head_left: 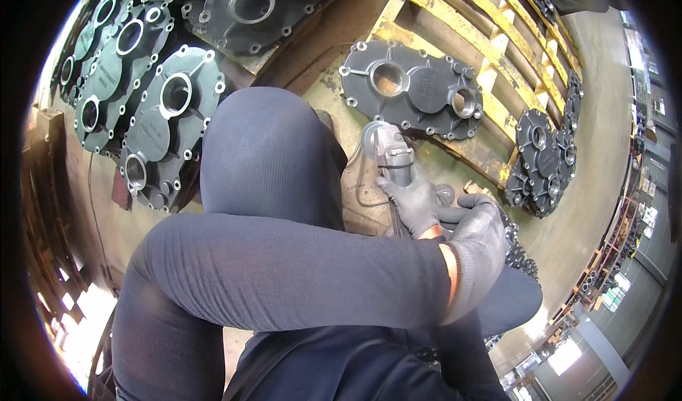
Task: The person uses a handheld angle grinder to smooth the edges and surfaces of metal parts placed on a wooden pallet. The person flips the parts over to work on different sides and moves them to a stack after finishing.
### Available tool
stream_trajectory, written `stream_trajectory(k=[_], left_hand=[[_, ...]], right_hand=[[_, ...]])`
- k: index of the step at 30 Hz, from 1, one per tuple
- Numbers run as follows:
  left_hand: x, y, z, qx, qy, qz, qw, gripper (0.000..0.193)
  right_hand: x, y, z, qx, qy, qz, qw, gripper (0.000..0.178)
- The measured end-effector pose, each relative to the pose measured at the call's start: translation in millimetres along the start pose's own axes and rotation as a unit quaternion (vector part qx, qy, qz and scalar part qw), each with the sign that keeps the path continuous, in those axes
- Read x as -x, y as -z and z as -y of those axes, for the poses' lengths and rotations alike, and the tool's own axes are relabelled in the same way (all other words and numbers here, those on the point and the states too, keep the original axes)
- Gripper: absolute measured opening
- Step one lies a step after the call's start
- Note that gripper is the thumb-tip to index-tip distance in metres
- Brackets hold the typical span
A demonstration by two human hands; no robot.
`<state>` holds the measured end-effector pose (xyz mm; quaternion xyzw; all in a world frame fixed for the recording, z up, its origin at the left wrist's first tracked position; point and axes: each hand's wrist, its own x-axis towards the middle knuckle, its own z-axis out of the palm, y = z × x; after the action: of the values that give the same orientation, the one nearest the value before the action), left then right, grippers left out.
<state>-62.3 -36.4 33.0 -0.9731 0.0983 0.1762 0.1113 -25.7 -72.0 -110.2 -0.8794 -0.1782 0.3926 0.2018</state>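
My right hand [417, 203], in a grey glove, is closed round the body of an angle grinder [394, 152]. The grinder's round disc [370, 139] is close to the lower edge of a dark cast housing cover [430, 88]; I cannot tell whether they touch. This cover has two round bores, a raised round boss and bolt lugs along its rim. My left arm crosses in front of my body. At its end my gloved left hand [479, 248] is beside the right wrist with bent fingers; what they hold, if anything, is hidden.
Several similar covers [153, 127] stand at the left, and another cover [245, 10] lies on wood at the top. A yellow wooden pallet [490, 46] is under and beyond the cover being worked at. More covers [541, 152] rest at the right. A cord [361, 188] runs near the grinder.
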Motion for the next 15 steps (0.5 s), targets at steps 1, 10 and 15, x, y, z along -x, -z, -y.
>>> stream_trajectory(k=[1, 10, 15], left_hand=[[-1, -1, -1, -0.018, 0.005, 0.005, 1.000, 0.016], [11, 5, 20, 0.077, -0.063, -0.024, 0.995, 0.016], [11, 2, 38, 0.157, -0.169, -0.045, 0.972, 0.020]], right_hand=[[0, 1, 8, 0.025, -0.020, -0.007, 0.999, 0.058], [-6, -2, 5, 0.064, -0.007, -0.015, 0.998, 0.056], [-7, 0, 20, 0.063, -0.024, -0.026, 0.997, 0.055]])
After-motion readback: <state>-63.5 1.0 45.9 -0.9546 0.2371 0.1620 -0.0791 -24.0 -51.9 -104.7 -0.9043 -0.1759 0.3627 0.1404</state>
